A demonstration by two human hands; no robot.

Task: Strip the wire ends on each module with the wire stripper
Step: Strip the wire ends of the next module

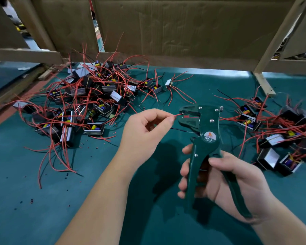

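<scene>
— From the head camera, what's in the hands?

— The right hand (224, 181) is wrapped round the handles of a dark green wire stripper (204, 138), held upright over the green mat (42, 209), head pointing away and to the left. The left hand (145, 128) pinches a red wire (177, 115) between thumb and forefinger, and the wire's tip sits in the stripper's head.

— Are the handles squeezed?

— Partly drawn together, I'd say, but the fingers cover the gap, so I can't tell how far. A thin black wire (182, 130) also runs from under the left hand toward the tool.

— Which module does the wire belong to?

— It's hidden behind the palm. I can only see the wire.

— And the rest?

— A big tangled pile of modules (88, 96) with red and black leads lies on the mat to the left, and a smaller group of modules (272, 135) to the right. Small bits of red and black insulation (31, 201) are scattered on the near left. Cardboard panels (184, 29) stand behind it all.
</scene>
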